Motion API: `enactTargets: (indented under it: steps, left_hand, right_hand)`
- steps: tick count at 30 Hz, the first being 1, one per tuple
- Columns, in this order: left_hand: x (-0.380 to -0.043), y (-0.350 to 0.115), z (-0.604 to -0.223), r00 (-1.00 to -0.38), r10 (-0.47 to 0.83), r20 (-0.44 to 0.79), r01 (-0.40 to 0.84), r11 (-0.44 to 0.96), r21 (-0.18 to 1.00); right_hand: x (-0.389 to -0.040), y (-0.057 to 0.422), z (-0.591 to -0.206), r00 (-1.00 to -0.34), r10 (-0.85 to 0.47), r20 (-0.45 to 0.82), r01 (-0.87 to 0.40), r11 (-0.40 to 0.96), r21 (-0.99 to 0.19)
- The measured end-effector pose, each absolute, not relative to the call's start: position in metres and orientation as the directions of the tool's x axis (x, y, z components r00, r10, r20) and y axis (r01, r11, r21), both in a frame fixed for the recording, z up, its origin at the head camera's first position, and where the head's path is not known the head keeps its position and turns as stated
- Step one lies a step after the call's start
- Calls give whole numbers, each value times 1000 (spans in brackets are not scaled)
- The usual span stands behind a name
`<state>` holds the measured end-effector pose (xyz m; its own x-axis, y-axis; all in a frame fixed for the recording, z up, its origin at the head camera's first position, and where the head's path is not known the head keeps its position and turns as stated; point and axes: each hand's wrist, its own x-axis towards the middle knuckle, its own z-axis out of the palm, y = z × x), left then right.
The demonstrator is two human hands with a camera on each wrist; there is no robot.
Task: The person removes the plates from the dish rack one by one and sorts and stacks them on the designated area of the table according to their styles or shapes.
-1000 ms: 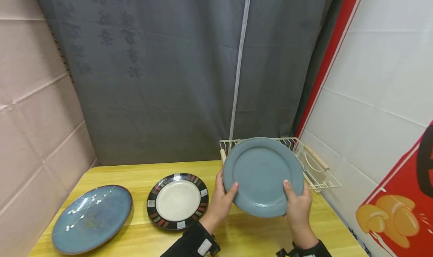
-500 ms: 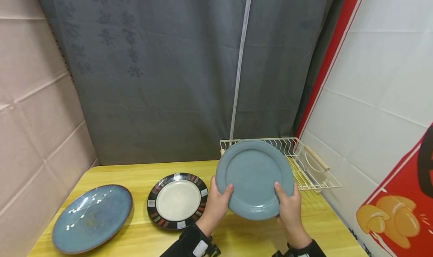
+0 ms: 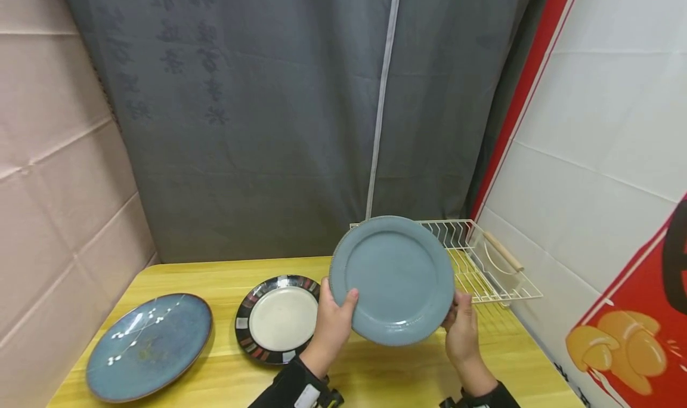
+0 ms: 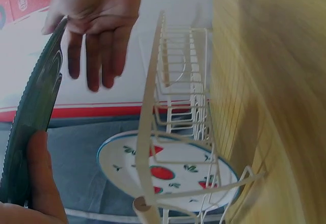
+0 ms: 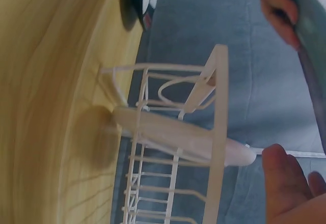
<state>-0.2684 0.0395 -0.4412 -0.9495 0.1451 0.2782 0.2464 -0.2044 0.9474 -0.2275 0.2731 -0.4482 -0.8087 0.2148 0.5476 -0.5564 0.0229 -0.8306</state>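
Observation:
A blue-grey plate (image 3: 394,280) is held up with its face toward me, above the table and in front of the wire dish rack (image 3: 474,274). My left hand (image 3: 328,330) grips its lower left edge, thumb on the face and fingers behind. At the right edge is my right hand (image 3: 463,333). In the left wrist view the right hand (image 4: 99,30) has its fingers extended, palm showing, beside the plate's rim (image 4: 33,107). Whether it touches the rim is unclear. Inside the rack stands a white plate with red fruit motifs (image 4: 163,173), mostly hidden in the head view.
On the yellow wood table (image 3: 225,372), a black-rimmed plate with a cream centre (image 3: 281,318) lies left of my left hand. Farther left is a large blue plate (image 3: 150,348) with white sprigs. A grey curtain (image 3: 268,127) hangs behind; a white wall (image 3: 590,157) rises at right.
The blue-grey plate and my left hand have shifted left, uncovering more of the rack. The right hand's thumb has come off the plate's face and its grip has loosened.

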Motion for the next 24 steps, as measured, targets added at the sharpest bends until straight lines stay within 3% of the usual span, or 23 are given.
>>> enactTargets:
  steps: [16, 24]
  left_hand:
    - [-268, -2, -442, -974, -55, 221, 227, -136, 964]
    - [-267, -28, -440, -968, -171, 184, 203, -103, 974]
  right_hand:
    - [-228, 281, -455, -752, 147, 643, -599, 255, -759]
    - [-231, 286, -460, -725, 183, 664, -514, 497, -699]
